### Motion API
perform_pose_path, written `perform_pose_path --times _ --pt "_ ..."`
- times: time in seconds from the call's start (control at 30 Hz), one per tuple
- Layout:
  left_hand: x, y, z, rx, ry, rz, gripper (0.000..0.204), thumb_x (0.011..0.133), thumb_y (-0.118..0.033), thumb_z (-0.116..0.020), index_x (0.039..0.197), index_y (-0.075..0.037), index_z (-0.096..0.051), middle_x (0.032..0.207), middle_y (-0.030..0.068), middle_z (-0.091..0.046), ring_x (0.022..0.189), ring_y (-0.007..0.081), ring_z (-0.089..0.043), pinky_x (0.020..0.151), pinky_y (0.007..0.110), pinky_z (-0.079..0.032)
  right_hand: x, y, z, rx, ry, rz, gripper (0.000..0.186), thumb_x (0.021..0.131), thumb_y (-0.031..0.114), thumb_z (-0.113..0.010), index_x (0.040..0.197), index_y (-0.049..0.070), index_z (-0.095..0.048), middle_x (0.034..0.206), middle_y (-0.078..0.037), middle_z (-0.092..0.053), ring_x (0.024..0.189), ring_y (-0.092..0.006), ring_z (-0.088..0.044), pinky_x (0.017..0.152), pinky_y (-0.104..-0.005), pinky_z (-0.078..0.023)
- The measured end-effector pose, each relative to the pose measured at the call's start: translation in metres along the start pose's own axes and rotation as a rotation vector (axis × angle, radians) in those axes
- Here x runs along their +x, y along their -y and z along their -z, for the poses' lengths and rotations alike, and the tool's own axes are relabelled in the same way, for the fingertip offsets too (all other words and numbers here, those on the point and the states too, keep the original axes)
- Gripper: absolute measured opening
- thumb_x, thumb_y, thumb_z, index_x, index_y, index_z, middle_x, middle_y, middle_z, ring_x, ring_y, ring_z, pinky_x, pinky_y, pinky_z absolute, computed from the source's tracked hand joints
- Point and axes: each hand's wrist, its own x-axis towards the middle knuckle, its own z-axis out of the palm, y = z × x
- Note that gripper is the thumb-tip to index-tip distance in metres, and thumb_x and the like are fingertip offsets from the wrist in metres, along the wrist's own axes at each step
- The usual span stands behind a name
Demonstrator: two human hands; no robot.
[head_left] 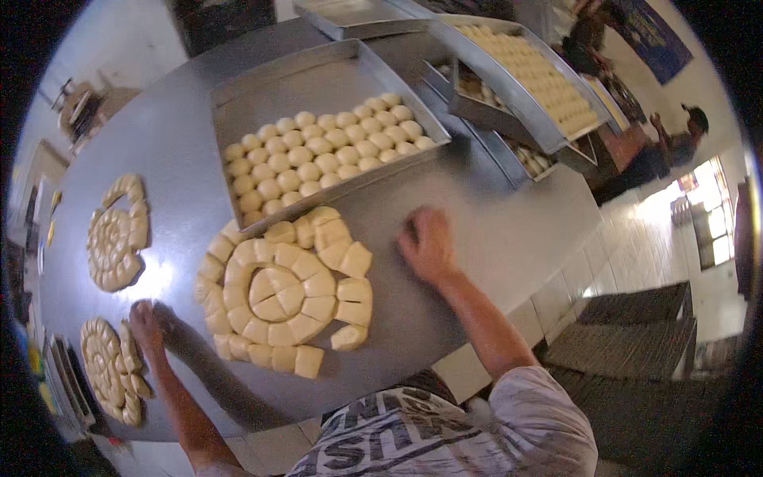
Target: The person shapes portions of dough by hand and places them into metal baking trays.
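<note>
My right hand (429, 245) rests on the metal table, cupped with fingers curled down; whatever lies beneath its palm is hidden. Far to the left, my left hand (148, 327) is also curled against the table, slightly blurred, beside a smaller round of cut dough (103, 366). Between the hands lies a large round of dough (318, 294), cut into rings of blocks around a quartered centre. Just beyond it, a metal tray (286, 79) holds rows of smooth dough balls (310, 151) in its nearer part. Another cut dough round (111, 246) sits at the far left.
More metal trays of dough balls (524, 71) are stacked at the back right, overhanging the table (509, 230). Dark stacked sheets or trays (628, 350) stand on the floor at the right. A person in a cap (683, 143) is in the background, with another person farther back.
</note>
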Motion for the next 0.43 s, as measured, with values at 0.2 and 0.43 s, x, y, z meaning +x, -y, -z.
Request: perform_pose_path --times 0.2,0.43 --pt "-0.108 -0.114 0.004 -0.724 -0.124 0.020 0.015 0.089 -0.019 -0.054 0.095 -0.006 -0.050 0.085 0.0024 -0.049 0.079 0.0126 -0.047 0.074 0.027 -0.041 0.017 -0.080 0.037 -0.065 -0.010 0.030 0.027 0.074 0.019 -0.063 0.093 0.004 -0.054 0.096 -0.016 -0.054 0.101 -0.0365 -0.048 0.092 -0.0481 -0.036" --pt "-0.166 -0.232 -0.014 -1.081 0.044 0.268 0.015 0.085 -0.013 -0.059 0.085 -0.008 -0.045 0.078 -0.0002 -0.044 0.072 0.0099 -0.042 0.066 0.026 -0.038 0.002 -0.033 0.005 0.197 0.196 0.391 0.030 0.069 0.017 -0.066 0.095 0.004 -0.055 0.100 -0.017 -0.055 0.103 -0.0352 -0.048 0.092 -0.0486 -0.035"
